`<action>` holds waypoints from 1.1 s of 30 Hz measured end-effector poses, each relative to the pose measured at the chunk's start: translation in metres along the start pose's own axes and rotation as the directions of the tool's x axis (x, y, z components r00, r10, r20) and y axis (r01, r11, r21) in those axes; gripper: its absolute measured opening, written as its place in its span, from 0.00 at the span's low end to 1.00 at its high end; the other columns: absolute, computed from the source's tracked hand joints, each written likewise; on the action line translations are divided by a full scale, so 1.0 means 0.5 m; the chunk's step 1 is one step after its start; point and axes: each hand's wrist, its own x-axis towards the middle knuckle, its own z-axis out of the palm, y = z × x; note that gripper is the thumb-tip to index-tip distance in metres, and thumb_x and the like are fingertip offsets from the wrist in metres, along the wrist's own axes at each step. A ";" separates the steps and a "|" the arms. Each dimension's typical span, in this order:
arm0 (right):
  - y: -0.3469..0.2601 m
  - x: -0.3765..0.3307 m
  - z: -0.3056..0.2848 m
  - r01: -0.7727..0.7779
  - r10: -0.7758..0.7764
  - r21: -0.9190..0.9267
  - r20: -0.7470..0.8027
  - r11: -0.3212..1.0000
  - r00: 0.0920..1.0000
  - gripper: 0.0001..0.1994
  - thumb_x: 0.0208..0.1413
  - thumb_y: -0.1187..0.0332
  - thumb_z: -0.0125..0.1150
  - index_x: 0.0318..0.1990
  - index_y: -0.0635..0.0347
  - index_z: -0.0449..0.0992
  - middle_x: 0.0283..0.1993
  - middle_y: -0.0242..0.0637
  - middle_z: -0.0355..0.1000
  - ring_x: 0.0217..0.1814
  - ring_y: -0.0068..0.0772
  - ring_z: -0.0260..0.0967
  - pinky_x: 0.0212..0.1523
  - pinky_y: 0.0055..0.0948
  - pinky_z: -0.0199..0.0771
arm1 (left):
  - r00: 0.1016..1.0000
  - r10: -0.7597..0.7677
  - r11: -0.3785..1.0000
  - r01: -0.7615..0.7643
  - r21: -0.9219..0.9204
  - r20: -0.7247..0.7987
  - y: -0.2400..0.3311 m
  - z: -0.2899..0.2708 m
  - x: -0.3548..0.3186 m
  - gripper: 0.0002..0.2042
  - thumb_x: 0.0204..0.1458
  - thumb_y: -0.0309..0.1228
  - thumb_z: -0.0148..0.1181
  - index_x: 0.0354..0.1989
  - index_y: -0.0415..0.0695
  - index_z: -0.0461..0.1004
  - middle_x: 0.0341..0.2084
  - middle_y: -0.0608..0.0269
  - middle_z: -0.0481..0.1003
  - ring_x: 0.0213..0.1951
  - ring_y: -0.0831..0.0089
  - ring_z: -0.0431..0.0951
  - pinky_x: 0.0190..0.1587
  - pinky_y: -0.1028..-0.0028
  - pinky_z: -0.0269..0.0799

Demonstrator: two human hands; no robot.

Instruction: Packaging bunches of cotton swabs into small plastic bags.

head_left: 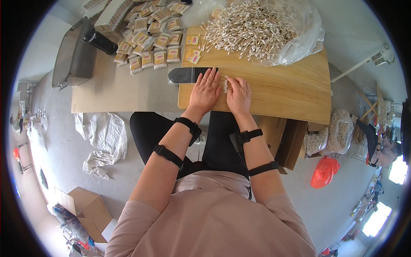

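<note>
My left hand lies flat, fingers stretched and close together, over the right part of a black strip with a rounded left end and a clear film about it. Between my two hands is a small row of cotton swabs on the wooden board. My right hand is at the row's right side, its fingers bent and their tips against the swabs. Part of the row is hidden by my hands. Yellow-and-white printed cards lie just beyond the strip.
A large heap of loose cotton swabs spreads over clear plastic at the far right. Packed swab bags pile up at the far left, near a black bottle and a grey bin. An open carton stands below the table's right side.
</note>
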 end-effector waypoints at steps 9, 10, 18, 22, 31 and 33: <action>0.006 0.000 0.002 -0.025 0.026 0.065 -0.011 0.998 1.000 0.13 0.44 0.77 0.56 0.39 0.55 0.77 0.43 0.37 0.70 0.50 0.45 0.67 0.53 0.41 0.66 | 1.000 0.007 1.000 -0.007 -0.004 -0.004 -0.001 -0.001 -0.001 0.27 0.60 0.41 0.44 0.66 0.43 0.58 0.67 0.57 0.56 0.69 0.66 0.53 0.70 0.62 0.44; 0.011 -0.001 0.003 -0.022 0.026 0.117 -0.033 0.993 0.999 0.12 0.43 0.78 0.56 0.37 0.55 0.77 0.42 0.37 0.70 0.50 0.45 0.67 0.53 0.41 0.66 | 1.000 0.007 1.000 -0.007 -0.007 -0.002 0.000 -0.002 0.000 0.27 0.60 0.41 0.44 0.66 0.43 0.58 0.67 0.57 0.56 0.69 0.66 0.53 0.70 0.62 0.44; 0.011 -0.003 -0.003 0.025 -0.015 0.192 -0.053 0.981 0.998 0.06 0.39 0.81 0.57 0.24 0.57 0.76 0.36 0.35 0.71 0.49 0.44 0.69 0.52 0.40 0.67 | 1.000 -0.002 1.000 0.002 0.005 0.014 0.000 -0.003 0.000 0.27 0.61 0.42 0.43 0.66 0.43 0.57 0.67 0.58 0.55 0.69 0.66 0.52 0.70 0.62 0.43; 0.010 -0.003 -0.003 0.026 -0.013 0.182 -0.070 0.983 0.997 0.07 0.39 0.81 0.57 0.25 0.57 0.76 0.36 0.35 0.71 0.48 0.44 0.70 0.51 0.40 0.68 | 1.000 -0.004 1.000 0.004 0.007 0.015 0.001 -0.001 0.000 0.27 0.60 0.42 0.44 0.67 0.43 0.57 0.68 0.58 0.55 0.69 0.66 0.52 0.70 0.62 0.43; 0.023 0.039 -0.044 0.094 -0.133 0.209 0.180 0.973 0.975 0.04 0.42 0.77 0.63 0.25 0.57 0.75 0.32 0.36 0.70 0.43 0.44 0.68 0.46 0.42 0.68 | 0.999 -0.008 1.000 0.007 -0.026 -0.033 0.000 -0.001 -0.003 0.26 0.59 0.40 0.46 0.65 0.42 0.60 0.66 0.57 0.57 0.68 0.65 0.55 0.69 0.61 0.46; 0.026 0.053 -0.048 0.137 -0.178 0.190 0.220 0.972 0.959 0.03 0.42 0.75 0.63 0.25 0.57 0.75 0.32 0.36 0.70 0.42 0.43 0.68 0.46 0.41 0.68 | 0.999 -0.002 0.999 0.000 -0.036 -0.039 0.000 -0.001 -0.001 0.26 0.59 0.40 0.46 0.64 0.42 0.60 0.66 0.57 0.58 0.68 0.65 0.55 0.69 0.61 0.46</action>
